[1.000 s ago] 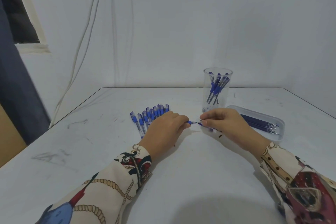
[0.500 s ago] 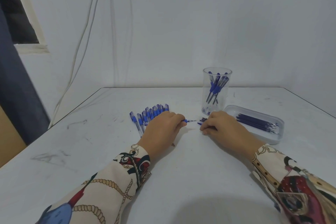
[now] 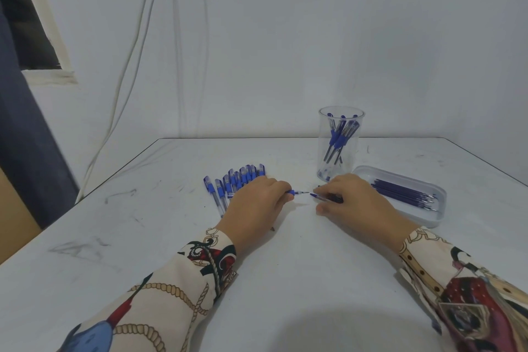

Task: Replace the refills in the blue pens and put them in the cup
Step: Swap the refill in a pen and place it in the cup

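Observation:
My left hand point(image 3: 258, 203) grips a blue pen point(image 3: 297, 193) whose tip sticks out to the right past the fingers. My right hand point(image 3: 351, 201) lies on the table just right of it, fingers curled over thin dark refills point(image 3: 321, 197) with a blue tip pointing left. A small gap separates the pen tip from that refill. Behind my left hand lies a row of several blue pens point(image 3: 233, 181). A clear cup point(image 3: 340, 143) with several blue pens stands behind my right hand. A clear tray point(image 3: 411, 211) of dark refills point(image 3: 400, 191) lies to the right.
The white table point(image 3: 285, 280) meets a white wall at the back. White cables point(image 3: 125, 88) hang down the wall at left. A dark curtain point(image 3: 25, 137) hangs past the table's left edge.
My hands were joined at the pen a second ago; the right hand has drawn away and dropped to the table with a refill. The left hand has hardly moved.

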### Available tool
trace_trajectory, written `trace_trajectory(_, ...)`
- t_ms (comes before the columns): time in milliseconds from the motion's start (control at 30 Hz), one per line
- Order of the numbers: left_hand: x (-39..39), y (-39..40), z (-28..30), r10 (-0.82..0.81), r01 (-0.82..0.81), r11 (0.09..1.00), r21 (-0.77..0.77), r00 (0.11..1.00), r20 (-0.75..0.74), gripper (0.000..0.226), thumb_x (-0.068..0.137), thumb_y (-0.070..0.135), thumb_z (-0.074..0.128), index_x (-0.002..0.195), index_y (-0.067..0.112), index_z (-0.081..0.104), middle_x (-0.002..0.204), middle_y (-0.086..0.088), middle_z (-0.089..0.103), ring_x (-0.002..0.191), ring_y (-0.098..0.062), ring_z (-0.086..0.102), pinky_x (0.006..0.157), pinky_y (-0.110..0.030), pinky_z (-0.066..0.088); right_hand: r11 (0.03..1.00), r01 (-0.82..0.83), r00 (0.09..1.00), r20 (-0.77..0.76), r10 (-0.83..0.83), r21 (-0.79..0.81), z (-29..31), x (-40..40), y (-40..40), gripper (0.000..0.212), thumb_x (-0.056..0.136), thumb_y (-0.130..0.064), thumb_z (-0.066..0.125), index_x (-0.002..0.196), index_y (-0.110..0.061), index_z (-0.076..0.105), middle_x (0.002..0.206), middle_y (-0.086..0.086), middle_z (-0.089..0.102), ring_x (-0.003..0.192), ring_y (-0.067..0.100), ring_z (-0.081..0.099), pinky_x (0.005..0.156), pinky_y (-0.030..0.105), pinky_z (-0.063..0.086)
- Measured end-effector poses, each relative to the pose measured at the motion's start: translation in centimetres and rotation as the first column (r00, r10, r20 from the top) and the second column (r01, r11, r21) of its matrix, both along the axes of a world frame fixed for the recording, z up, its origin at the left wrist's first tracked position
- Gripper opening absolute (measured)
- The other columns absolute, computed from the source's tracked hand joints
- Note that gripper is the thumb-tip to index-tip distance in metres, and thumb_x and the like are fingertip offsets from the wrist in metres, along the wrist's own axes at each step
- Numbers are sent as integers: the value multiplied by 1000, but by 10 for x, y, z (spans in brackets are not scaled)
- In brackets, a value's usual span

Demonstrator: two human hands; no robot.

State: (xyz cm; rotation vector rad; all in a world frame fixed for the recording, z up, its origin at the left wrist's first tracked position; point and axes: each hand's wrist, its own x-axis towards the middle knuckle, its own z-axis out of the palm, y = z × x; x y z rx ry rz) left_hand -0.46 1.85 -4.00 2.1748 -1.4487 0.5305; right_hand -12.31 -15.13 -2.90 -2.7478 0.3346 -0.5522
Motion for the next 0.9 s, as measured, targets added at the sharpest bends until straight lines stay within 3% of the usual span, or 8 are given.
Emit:
trace_trajectory(133,-3,0,1,-24,24,1000,-11,999,21,27,97,30,45,107,12,63,88,-3,64,85,-20,53,72,-39,47,998,-53,990,133,51,16,3,0,3,29,87,-32,64,116,-27,67,105,-12,63,102,8,47,89,26,38)
trace_trajectory(367,-7,-4,-2,-61,65,997,-36,992,107,27,95,32,47,97,13,65,76,-2,63,71,-21,53,58,-40,48,985,-117,966,214,143,-130,0,4,9,18,85,-28,68,101,-23,75,92,-4,73,88,19,56,81,39,46)
trace_trajectory(467,-8,-4,-1,-67,72,997,-41,991,112,18,93,26,53,97,12,65,76,-3,64,70,-21,53,58,-41,49,982,-119,964,221,149,-145,1,2,9,17,85,-28,68,100,-23,75,87,-3,72,85,19,55,78,38,46)
trace_trajectory(767,2,0,-1,-36,37,999,-29,998,52,22,95,27,49,103,13,64,85,-2,63,81,-20,52,70,-37,46,993,-5,982,187,26,-116,6,-3,-6,11,86,-29,65,90,-30,75,86,-14,66,87,8,48,77,26,36)
trace_trajectory(900,7,3,1,5,-4,999,-35,1000,19,21,96,27,49,104,13,63,88,-1,63,85,-19,51,73,-34,45,991,86,985,156,-70,-102,10,-7,-19,10,86,-25,65,89,-29,74,87,-13,65,90,13,49,83,32,38)
